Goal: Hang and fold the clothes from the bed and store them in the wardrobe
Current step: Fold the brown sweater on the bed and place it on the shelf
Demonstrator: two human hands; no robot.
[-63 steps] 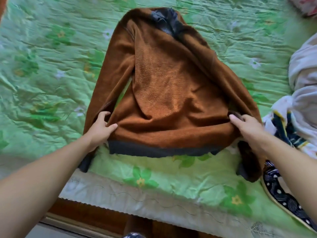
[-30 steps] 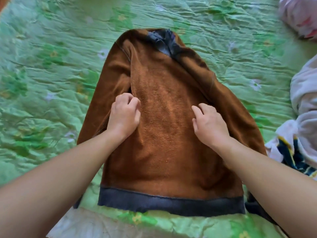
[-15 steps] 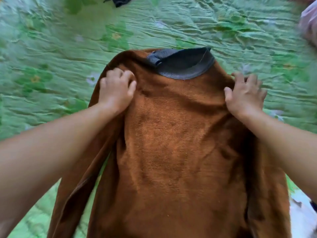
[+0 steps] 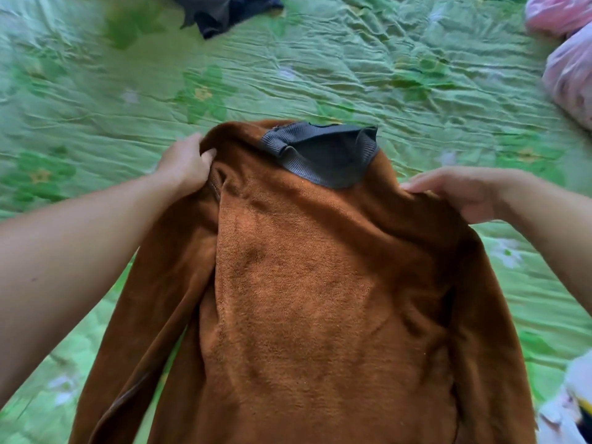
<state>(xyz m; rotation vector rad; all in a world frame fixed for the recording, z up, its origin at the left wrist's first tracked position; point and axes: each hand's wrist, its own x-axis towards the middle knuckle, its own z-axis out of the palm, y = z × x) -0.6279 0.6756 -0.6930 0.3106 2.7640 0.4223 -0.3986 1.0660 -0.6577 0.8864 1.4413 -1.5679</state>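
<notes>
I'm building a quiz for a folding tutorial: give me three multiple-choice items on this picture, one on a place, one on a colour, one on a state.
1. Where does the dark garment lie?
A) on the bedspread, beyond the sweater
B) on the sweater's back
C) under the left arm
2. What colour is the sweater's collar?
A) red
B) white
C) grey
3. What is the left hand doing?
A) lying flat on the bedspread
B) gripping the sweater's shoulder
C) holding a hanger
Answers: 1 A, it lies at the far edge of view, apart from the sweater; 2 C, the ribbed band is grey against brown fleece; 3 B, its thumb and fingers curl round the fabric.
</notes>
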